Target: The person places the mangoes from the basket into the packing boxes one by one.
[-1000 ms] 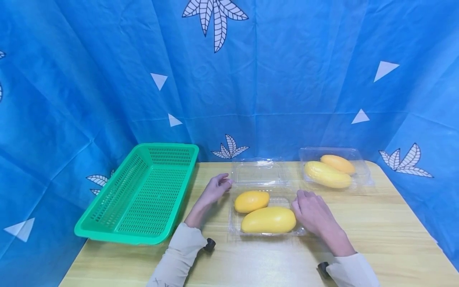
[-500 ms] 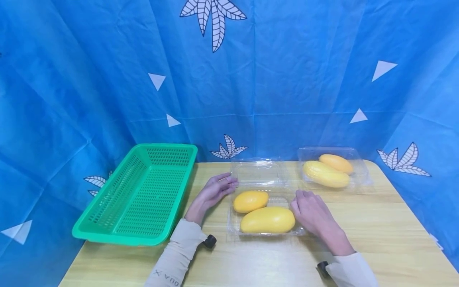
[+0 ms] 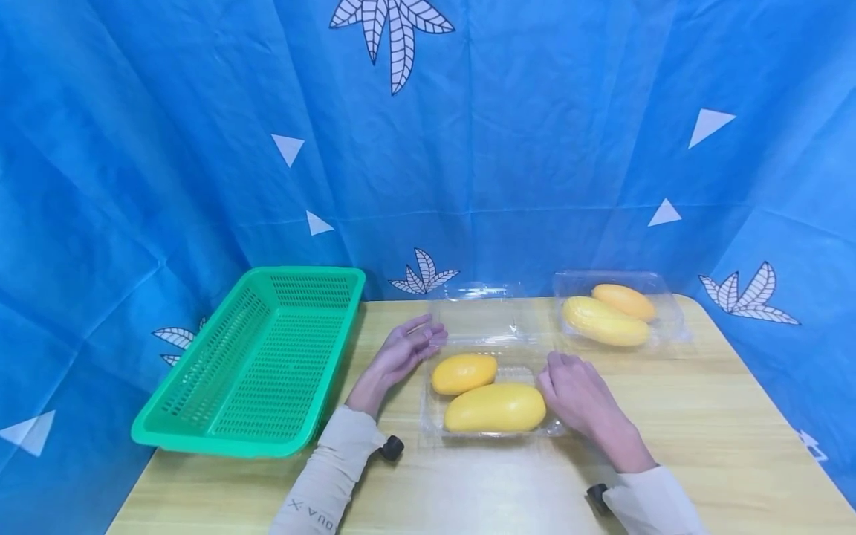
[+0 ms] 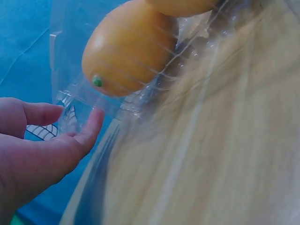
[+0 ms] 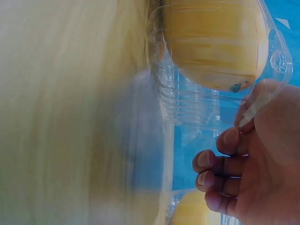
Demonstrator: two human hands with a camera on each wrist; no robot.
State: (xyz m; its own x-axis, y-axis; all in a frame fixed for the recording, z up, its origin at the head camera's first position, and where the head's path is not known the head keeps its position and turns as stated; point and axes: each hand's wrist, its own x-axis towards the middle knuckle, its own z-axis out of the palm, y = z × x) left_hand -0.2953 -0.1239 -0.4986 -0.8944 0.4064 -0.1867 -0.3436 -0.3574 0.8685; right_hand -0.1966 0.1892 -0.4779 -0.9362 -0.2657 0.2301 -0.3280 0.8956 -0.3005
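An opened clear plastic clamshell box (image 3: 428, 416) sits on the table before me in the head view, its lid (image 3: 481, 319) folded toward the back. In its base lie a small mango-like yellow fruit (image 3: 464, 373) and a longer yellow fruit (image 3: 495, 407). My left hand (image 3: 401, 353) is at the lid's left edge, fingers spread and fairly straight. Clear plastic shows between its thumb and a finger in the left wrist view. My right hand (image 3: 578, 394) pinches the right rim of the base (image 5: 255, 110) between thumb and forefinger, other fingers curled.
A second clear box (image 3: 672, 327) with two yellow fruits (image 3: 605, 322) stands at the back right. At the left is a green perforated basket (image 3: 334, 357). Blue patterned cloth (image 3: 508, 148) hangs behind the wooden table (image 3: 495, 490).
My left hand has shifted slightly right onto the lid's edge, and the lid's far side has risen a little. My right hand keeps its hold on the rim. The view has shifted slightly.
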